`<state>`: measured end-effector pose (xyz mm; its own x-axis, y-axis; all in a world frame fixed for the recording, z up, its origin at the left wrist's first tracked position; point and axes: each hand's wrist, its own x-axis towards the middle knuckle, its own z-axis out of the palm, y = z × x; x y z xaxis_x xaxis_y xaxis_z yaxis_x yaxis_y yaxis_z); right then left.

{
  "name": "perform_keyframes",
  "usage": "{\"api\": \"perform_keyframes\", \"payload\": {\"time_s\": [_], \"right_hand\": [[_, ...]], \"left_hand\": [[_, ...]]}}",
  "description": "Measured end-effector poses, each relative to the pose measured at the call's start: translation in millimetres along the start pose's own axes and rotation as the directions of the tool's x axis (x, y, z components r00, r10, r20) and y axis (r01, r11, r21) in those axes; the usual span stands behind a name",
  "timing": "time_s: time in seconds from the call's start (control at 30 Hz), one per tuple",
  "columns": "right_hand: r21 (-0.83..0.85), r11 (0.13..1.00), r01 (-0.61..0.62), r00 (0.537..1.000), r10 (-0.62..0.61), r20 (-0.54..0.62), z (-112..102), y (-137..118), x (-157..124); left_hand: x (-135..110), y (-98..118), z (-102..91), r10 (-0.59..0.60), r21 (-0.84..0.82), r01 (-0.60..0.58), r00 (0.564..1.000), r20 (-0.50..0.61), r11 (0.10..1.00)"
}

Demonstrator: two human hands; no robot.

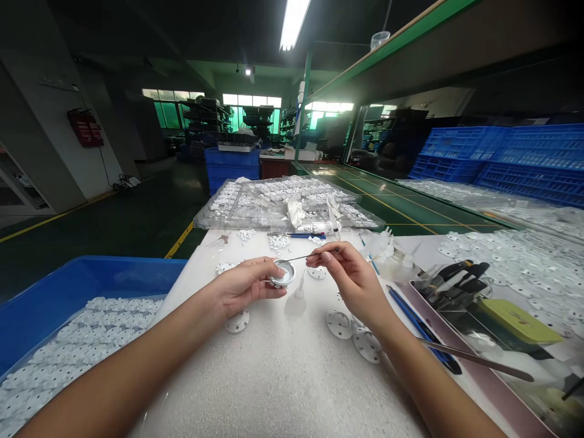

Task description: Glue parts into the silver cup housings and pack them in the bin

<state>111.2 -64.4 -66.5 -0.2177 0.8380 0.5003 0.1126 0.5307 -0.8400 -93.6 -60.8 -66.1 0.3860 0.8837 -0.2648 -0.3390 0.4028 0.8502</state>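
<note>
Between the thumb and fingers of my left hand (250,283) is a round white part (283,274) with a raised rim, tilted toward me. My right hand (349,274) pinches a thin dark tool (303,257), perhaps tweezers, whose tip reaches the part's rim. Below and between the hands stands a small translucent bottle (297,298) with a pointed nozzle. White discs with holes lie about: one disc (238,321) under my left wrist, and a pair, including this disc (339,324), beside my right forearm. Another disc (316,271) is partly hidden behind my right fingers.
Clear trays (292,201) of small white parts lie at the table's far end. A blue crate (137,267) holding rows of white parts is at left. On the right are a tool tray (456,304), a yellow-green box (520,322) and a long metal tool (479,360).
</note>
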Motion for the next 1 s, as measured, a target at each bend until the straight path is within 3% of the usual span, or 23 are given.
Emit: {"api": "perform_keyframes", "payload": {"time_s": [0.2, 0.3, 0.4, 0.47, 0.53, 0.57, 0.6, 0.63, 0.73, 0.8, 0.9, 1.0], "right_hand": [[0.032, 0.999, 0.032, 0.999, -0.031, -0.03, -3, 3, -1], [0.145, 0.988, 0.055, 0.992, -0.037, -0.12, -10, 0, 1], [0.182, 0.979, 0.096, 0.953, -0.038, -0.302, -26, -8, 4], [0.043, 0.982, 0.183, 0.854, -0.137, -0.501, -44, -11, 5], [-0.27, 0.944, 0.192, 0.678, -0.326, -0.658, -67, -10, 5], [-0.443, 0.889, 0.117, 0.597, -0.419, -0.684, -78, -8, 4], [-0.572, 0.82, 0.011, 0.548, -0.483, -0.683, -90, -5, 2], [-0.646, 0.756, -0.102, 0.536, -0.506, -0.676, -100, -1, 0], [-0.719, 0.595, -0.36, 0.58, -0.461, -0.672, -119, 9, -3], [-0.724, 0.515, -0.459, 0.629, -0.387, -0.674, -124, 12, -3], [-0.71, 0.473, -0.521, 0.704, -0.232, -0.671, -126, 14, -2], [-0.718, 0.43, -0.548, 0.742, -0.148, -0.655, -128, 17, -1]], "left_hand": [[3, 0, -3.4, -0.007, 0.026, 0.008, 1.0, -0.006, 1.0], [2, 1, -4.1, -0.018, 0.031, 0.018, 1.0, -0.009, 0.999], [0, 2, -3.7, -0.021, 0.029, 0.022, 1.0, -0.018, 0.999], [-1, 3, -3.0, -0.02, 0.023, 0.02, 1.0, -0.022, 1.0], [-2, 4, -2.3, -0.019, 0.019, 0.019, 0.999, -0.033, 1.0], [-2, 4, -2.2, -0.018, 0.017, 0.019, 0.999, -0.041, 1.0], [-2, 4, -2.1, -0.017, 0.015, 0.018, 0.999, -0.046, 1.0], [-1, 3, -2.3, -0.015, 0.015, 0.016, 0.999, -0.048, 1.0], [0, 2, -3.3, -0.016, 0.014, 0.016, 0.999, -0.036, 1.0], [1, 1, -4.0, -0.018, 0.012, 0.018, 0.999, -0.035, 1.0], [1, 1, -4.5, -0.025, 0.009, 0.025, 0.999, -0.034, 1.0], [1, 1, -4.6, -0.019, 0.013, 0.019, 0.999, -0.028, 1.0]]}}
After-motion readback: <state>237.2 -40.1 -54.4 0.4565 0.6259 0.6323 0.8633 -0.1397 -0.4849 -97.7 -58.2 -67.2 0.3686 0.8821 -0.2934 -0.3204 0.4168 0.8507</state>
